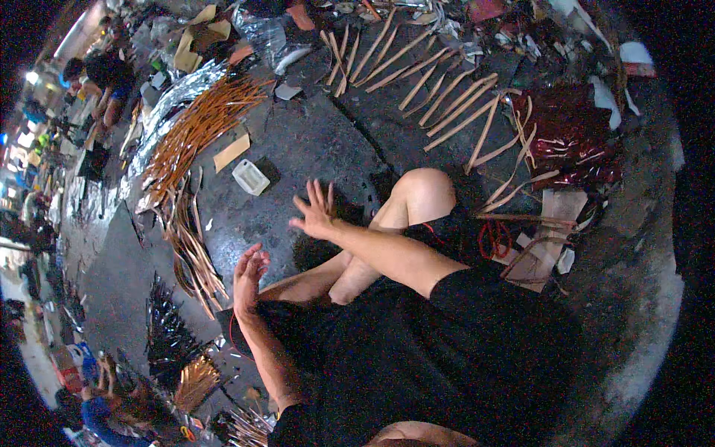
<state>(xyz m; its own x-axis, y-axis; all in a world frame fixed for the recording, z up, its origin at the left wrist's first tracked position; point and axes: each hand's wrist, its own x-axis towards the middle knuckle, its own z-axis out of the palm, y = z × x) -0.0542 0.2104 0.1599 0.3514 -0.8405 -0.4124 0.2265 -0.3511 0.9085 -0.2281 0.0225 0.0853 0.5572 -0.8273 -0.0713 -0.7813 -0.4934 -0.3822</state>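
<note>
Above the dark floor (298, 141), I am holding my right hand (319, 219) spread, my left hand (249, 272) loosely curled, both seemingly empty, with the white tray (251, 178) lying beyond them, pale strips (462, 100) already lying spaced out and brown strips (185, 242) apparently left bunched.

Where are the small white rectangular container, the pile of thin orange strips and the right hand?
Small white rectangular container (251, 178): head view, its middle.
Pile of thin orange strips (199, 125): head view, its middle.
Right hand (319, 220): head view, its back.

1 head-worn fisheye view, facing down, near the hands (249, 277) (320, 220), wide across floor (305, 141)
</note>
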